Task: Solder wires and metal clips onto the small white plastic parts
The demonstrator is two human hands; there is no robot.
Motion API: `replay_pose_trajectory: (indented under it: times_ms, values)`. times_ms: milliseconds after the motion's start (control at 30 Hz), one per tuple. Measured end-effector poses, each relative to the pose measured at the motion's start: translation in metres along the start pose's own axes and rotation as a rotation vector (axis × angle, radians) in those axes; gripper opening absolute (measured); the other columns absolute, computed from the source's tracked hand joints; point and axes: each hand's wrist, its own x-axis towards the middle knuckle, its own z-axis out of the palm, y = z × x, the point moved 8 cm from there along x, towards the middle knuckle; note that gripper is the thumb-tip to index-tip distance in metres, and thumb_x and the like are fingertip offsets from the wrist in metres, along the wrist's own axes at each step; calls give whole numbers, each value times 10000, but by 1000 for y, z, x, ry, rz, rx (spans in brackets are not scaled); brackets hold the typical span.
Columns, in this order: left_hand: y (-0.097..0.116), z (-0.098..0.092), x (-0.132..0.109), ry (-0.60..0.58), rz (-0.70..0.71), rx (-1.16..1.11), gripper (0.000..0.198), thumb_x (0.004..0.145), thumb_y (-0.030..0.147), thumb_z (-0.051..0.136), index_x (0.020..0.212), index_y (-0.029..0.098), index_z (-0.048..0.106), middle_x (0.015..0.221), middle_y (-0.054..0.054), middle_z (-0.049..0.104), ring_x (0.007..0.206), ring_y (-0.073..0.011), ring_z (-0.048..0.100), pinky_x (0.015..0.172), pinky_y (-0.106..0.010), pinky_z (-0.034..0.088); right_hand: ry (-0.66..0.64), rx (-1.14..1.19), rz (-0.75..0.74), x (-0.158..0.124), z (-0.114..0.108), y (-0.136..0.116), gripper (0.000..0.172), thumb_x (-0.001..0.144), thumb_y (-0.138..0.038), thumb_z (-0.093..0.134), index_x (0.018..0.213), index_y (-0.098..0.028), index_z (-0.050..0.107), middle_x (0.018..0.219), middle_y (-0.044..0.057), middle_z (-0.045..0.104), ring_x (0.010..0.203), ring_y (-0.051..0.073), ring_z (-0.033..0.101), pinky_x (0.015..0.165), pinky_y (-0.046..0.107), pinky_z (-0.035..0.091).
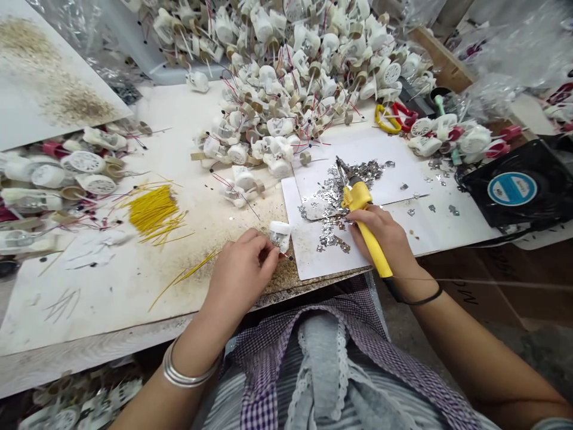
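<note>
My right hand (389, 239) is wrapped round the yellow handle of a soldering gun (369, 230). Its metal tip points away from me, over a heap of small metal pieces (329, 200) on white sheets. Close to the table's front edge, my left hand (244, 269) has its fingers curled on a small white plastic housing (280, 235); a bit of red wire shows under the fingertips. Fingers partly hide that housing. Left of this hand lie a few loose yellow wires (190, 272) and a thick bundle of yellow wires (153, 209).
White plastic assemblies (286, 77) with red and dark wires pile up at the back, more at the left (71, 170). Yellow-handled and red-handled tools (388, 118) lie at the back right. A black fan (523, 185) stands at the right edge. Brown crumbs litter the board.
</note>
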Motion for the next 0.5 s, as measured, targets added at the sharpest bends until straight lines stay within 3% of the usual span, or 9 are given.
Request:
replay_pose_trajectory:
  times_ms: [167, 367, 500]
  values:
    - [5, 7, -3, -18, 65, 203, 263, 932, 292, 441, 738, 184, 581, 892, -56, 603, 823, -219, 580, 740, -359, 378, 26, 194, 31, 4, 2, -20, 296, 852, -138, 595, 1094, -304, 559, 999, 21, 619, 897, 204, 648, 782, 345, 551]
    - [6, -1, -18, 60, 72, 235, 208, 948, 326, 471, 873, 189, 608, 896, -48, 619, 844, -233, 595, 772, -375, 384, -89, 412, -28, 1, 37, -66, 315, 880, -122, 550, 1132, -310, 531, 1028, 14, 626, 880, 170, 656, 763, 311, 564]
    - [0, -9, -40, 128, 64, 286, 188, 924, 357, 542, 984, 191, 605, 925, -48, 660, 878, -246, 613, 757, -376, 383, -58, 449, 24, 0, 33, -66, 260, 881, -183, 593, 1115, -289, 552, 999, 24, 639, 878, 175, 661, 776, 326, 568]
